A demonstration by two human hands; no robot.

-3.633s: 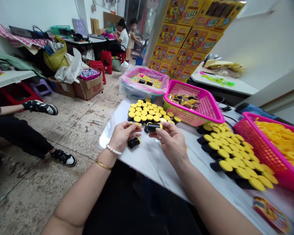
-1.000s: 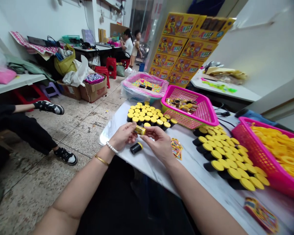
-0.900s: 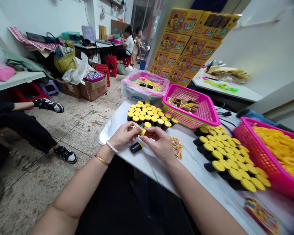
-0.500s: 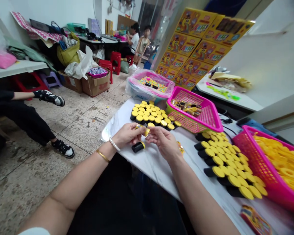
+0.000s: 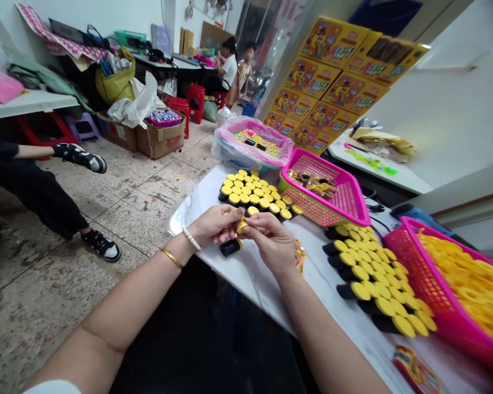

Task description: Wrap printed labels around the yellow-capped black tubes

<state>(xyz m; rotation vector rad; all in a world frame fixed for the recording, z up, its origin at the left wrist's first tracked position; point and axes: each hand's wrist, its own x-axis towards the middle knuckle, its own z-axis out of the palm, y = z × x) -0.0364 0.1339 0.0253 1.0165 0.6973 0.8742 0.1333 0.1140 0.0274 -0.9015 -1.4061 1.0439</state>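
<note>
Both my hands meet over the near edge of the white marbled table [image 5: 267, 273]. Between their fingertips is a small shiny yellow wrapper piece [image 5: 242, 225], partly covered by fingers. My left hand [image 5: 216, 223], with a pearl bracelet at the wrist, pinches it from the left. My right hand [image 5: 273, 241] pinches it from the right. Just below the fingers a black cylinder with a yellow cap [image 5: 230, 247] lies on its side. Behind the hands stands a cluster of black tubes with yellow caps [image 5: 248, 190].
A pink basket [image 5: 355, 191] holds wrapped pieces; another [image 5: 435, 284] holds yellow rings. More yellow-capped tubes [image 5: 373, 273] lie at right, near a stack of printed stickers [image 5: 417, 369]. A plastic-lined basket [image 5: 225, 145] holds colourful beads. A seated person's legs [image 5: 45, 191] are at left.
My right hand's fingers have curled closer around the yellow wrapper piece, which now sits slightly lower and more hidden. The view has shifted slightly.
</note>
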